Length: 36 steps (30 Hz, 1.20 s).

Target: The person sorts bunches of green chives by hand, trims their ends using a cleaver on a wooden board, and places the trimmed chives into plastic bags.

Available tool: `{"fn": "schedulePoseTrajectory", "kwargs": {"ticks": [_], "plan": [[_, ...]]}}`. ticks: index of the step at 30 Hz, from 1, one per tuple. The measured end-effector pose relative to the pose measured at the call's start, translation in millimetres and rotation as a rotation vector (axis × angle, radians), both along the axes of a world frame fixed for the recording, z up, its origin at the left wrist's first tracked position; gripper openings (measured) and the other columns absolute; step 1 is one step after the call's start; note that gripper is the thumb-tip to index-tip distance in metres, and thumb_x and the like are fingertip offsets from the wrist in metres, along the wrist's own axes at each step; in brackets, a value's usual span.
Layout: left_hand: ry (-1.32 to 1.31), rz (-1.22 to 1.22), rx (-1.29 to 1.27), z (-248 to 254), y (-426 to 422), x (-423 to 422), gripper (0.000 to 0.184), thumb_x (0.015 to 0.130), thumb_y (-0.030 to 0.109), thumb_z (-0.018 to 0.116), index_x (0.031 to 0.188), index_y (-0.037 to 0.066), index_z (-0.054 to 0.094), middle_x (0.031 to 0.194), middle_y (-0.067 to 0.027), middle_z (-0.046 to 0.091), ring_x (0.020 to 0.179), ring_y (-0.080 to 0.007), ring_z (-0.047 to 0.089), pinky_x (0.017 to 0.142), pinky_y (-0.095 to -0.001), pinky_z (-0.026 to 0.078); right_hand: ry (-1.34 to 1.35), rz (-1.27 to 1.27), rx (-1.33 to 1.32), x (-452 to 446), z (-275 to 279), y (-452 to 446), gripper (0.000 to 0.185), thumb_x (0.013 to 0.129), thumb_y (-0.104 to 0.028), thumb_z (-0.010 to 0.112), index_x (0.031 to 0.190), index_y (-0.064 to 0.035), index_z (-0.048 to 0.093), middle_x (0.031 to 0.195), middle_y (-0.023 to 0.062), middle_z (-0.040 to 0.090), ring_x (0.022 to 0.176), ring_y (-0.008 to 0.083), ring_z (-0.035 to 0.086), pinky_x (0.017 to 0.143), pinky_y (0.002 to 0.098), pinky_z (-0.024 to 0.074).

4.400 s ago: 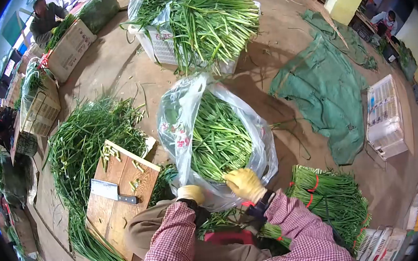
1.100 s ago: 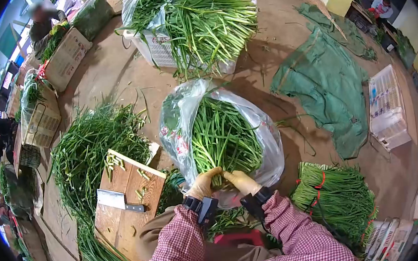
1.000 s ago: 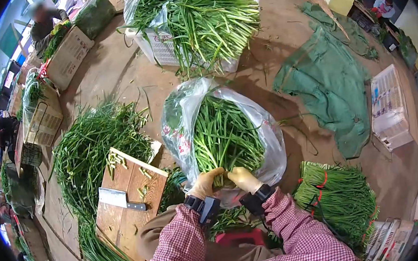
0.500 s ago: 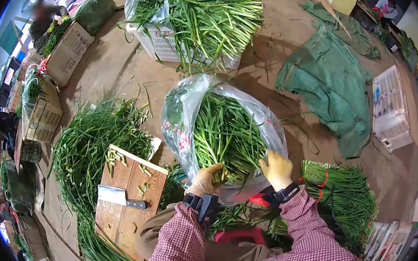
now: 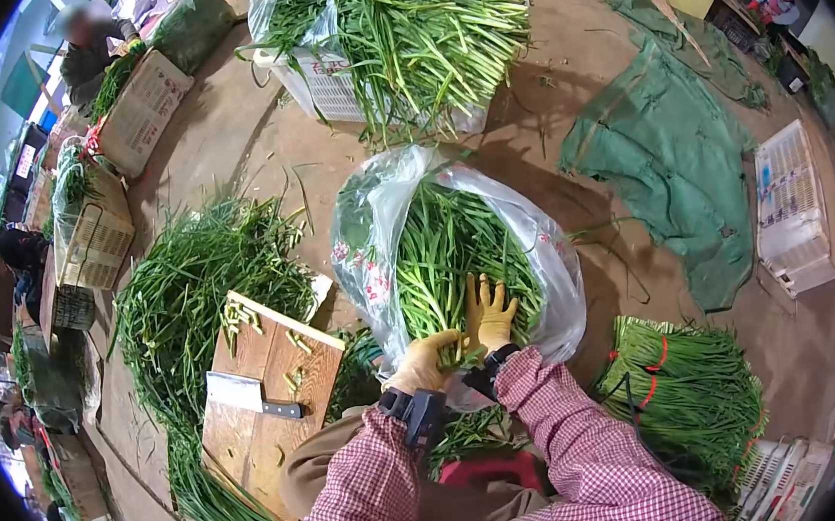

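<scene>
A clear plastic bag [image 5: 359, 231] stands open in front of me, filled with long green garlic chives [image 5: 435, 229]. My left hand [image 5: 425, 362], in a pale yellow glove, is closed on stem ends at the near edge of the bag. Just beside it, my right hand [image 5: 491, 316], gloved too, lies on the chives with its fingers spread. To the left, a wooden board [image 5: 264, 436] carries a cleaver [image 5: 250, 395] and several cut stem ends [image 5: 239, 318].
Loose greens [image 5: 204, 291] are heaped at left. Tied bundles [image 5: 687, 395] lie at right. A loaded white crate [image 5: 326, 88] stands ahead, with a green cloth [image 5: 670, 166] and another crate [image 5: 789, 205] to the right. A person [image 5: 91, 56] sits far left.
My right hand has moved left from the bag's right rim onto the chives, and its fingers have spread. The left hand stays at the near stem ends.
</scene>
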State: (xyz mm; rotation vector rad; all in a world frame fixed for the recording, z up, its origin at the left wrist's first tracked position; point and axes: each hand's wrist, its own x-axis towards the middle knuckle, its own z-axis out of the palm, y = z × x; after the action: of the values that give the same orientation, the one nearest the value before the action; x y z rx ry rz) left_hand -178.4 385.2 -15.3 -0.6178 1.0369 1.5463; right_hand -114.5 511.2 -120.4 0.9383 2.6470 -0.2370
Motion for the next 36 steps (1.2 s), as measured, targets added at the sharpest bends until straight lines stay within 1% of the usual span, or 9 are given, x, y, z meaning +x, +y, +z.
{"fn": "schedulePoseTrajectory", "kwargs": {"ticks": [7, 9, 12, 15, 17, 19, 22, 27, 36], "plan": [[0.347, -0.177, 0.034, -2, -10, 9, 0.014, 0.088, 0.007, 0.065, 0.099, -0.001, 0.067, 0.091, -0.0076, 0.069, 0.082, -0.0189, 0.067, 0.073, -0.0320, 0.056, 0.079, -0.094, -0.028, -6, 13, -11, 0.096, 0.084, -0.030, 0.062, 0.156, -0.0129, 0.001, 0.160, 0.0113, 0.016, 0.144, 0.0405, 0.021, 0.105, 0.0677, 0.0249], [0.018, -0.117, -0.044, -7, -3, -1, 0.029, 0.082, -0.004, 0.066, 0.111, 0.001, 0.066, 0.095, -0.0051, 0.069, 0.085, -0.0144, 0.065, 0.078, -0.0285, 0.054, 0.029, -0.102, -0.026, -10, 26, -7, 0.094, 0.085, -0.030, 0.062, 0.156, -0.0137, 0.003, 0.160, 0.0118, 0.016, 0.144, 0.0407, 0.020, 0.106, 0.0676, 0.0243], [1.252, -0.820, -0.037, 17, -18, 6, 0.041, 0.078, -0.012, 0.064, 0.117, -0.001, 0.062, 0.097, -0.0062, 0.067, 0.090, -0.0115, 0.063, 0.079, -0.0254, 0.053, 0.038, -0.128, 0.010, -11, 3, -9, 0.093, 0.085, -0.039, 0.062, 0.156, -0.0165, 0.007, 0.161, 0.0117, 0.012, 0.146, 0.0406, 0.016, 0.107, 0.0683, 0.0226], [0.719, -0.441, 0.155, 18, -18, 20, 0.043, 0.077, -0.015, 0.062, 0.118, -0.004, 0.058, 0.105, -0.0077, 0.064, 0.094, -0.0107, 0.061, 0.080, -0.0229, 0.053, -0.111, -0.096, -0.087, -16, 38, -1, 0.093, 0.085, -0.053, 0.059, 0.156, -0.0184, 0.009, 0.162, 0.0093, 0.010, 0.146, 0.0404, 0.013, 0.107, 0.0698, 0.0215], [-0.206, 0.108, 0.160, 61, -2, 28, 0.040, 0.081, -0.012, 0.062, 0.119, -0.003, 0.057, 0.107, -0.0070, 0.064, 0.092, -0.0117, 0.062, 0.079, -0.0229, 0.054, -0.038, -0.146, -0.142, -17, 17, 2, 0.094, 0.085, -0.055, 0.058, 0.156, -0.0192, 0.007, 0.162, 0.0079, 0.006, 0.146, 0.0417, 0.009, 0.105, 0.0726, 0.0205], [0.353, -0.159, 0.304, 73, -8, 59, 0.026, 0.090, 0.001, 0.061, 0.115, -0.004, 0.056, 0.097, -0.0083, 0.064, 0.086, -0.0151, 0.063, 0.074, -0.0245, 0.055, 0.010, -0.162, -0.174, -19, 4, 7, 0.091, 0.085, -0.055, 0.057, 0.155, -0.0193, 0.010, 0.160, 0.0076, 0.007, 0.144, 0.0418, 0.010, 0.104, 0.0728, 0.0213], [-0.319, 0.173, 0.163, 144, 5, 98, 0.023, 0.093, 0.004, 0.057, 0.115, -0.004, 0.055, 0.097, -0.0081, 0.063, 0.083, -0.0158, 0.062, 0.072, -0.0249, 0.055, 0.000, -0.126, -0.203, -18, 15, 15, 0.083, 0.086, -0.055, 0.058, 0.150, -0.0185, 0.018, 0.155, 0.0090, 0.015, 0.139, 0.0404, 0.018, 0.102, 0.0694, 0.0253], [-0.173, -0.113, 0.322, 267, -8, 152, 0.025, 0.090, 0.005, 0.063, 0.114, -0.001, 0.059, 0.098, -0.0083, 0.067, 0.077, -0.0138, 0.062, 0.063, -0.0252, 0.051, 0.025, -0.028, -0.242, -6, 35, 19, 0.071, 0.086, -0.053, 0.058, 0.142, -0.0172, 0.032, 0.145, 0.0114, 0.030, 0.130, 0.0381, 0.032, 0.099, 0.0638, 0.0320], [0.110, -0.261, 0.335, 259, -69, 133, 0.028, 0.091, 0.005, 0.061, 0.116, -0.007, 0.056, 0.100, -0.0121, 0.065, 0.080, -0.0142, 0.060, 0.073, -0.0241, 0.050, 0.043, 0.238, -0.559, 102, 90, 24, 0.054, 0.087, -0.051, 0.058, 0.127, -0.0148, 0.057, 0.128, 0.0156, 0.056, 0.115, 0.0339, 0.056, 0.093, 0.0537, 0.0440]]}}
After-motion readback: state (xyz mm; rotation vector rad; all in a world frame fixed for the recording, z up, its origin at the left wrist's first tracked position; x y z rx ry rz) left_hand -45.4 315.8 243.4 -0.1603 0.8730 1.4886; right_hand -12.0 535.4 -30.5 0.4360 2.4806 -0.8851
